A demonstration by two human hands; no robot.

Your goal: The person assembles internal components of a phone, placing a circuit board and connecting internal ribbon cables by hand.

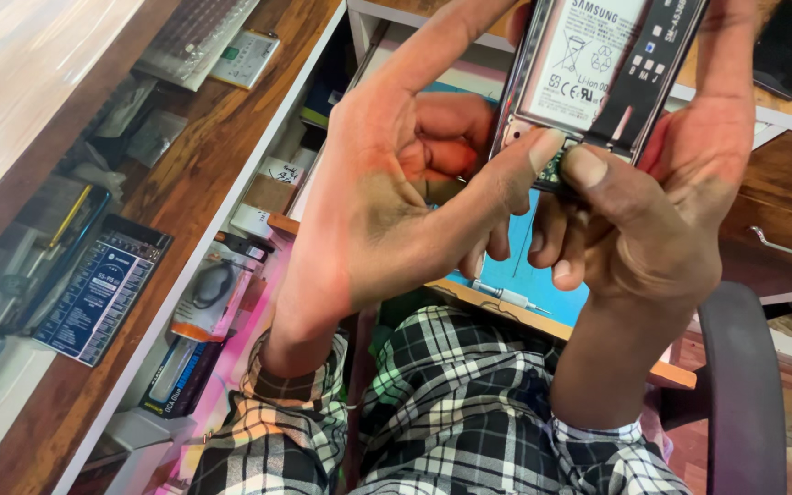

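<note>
Gripping flat opened phone, both hands

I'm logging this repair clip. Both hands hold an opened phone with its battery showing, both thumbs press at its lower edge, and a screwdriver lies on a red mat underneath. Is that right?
Not quite: the mat is blue, not red, as the head view shows. The rest stands: the left hand and right hand hold the opened phone with its battery exposed, both thumbs press at its lower edge, and the screwdriver lies on the mat underneath.
</note>
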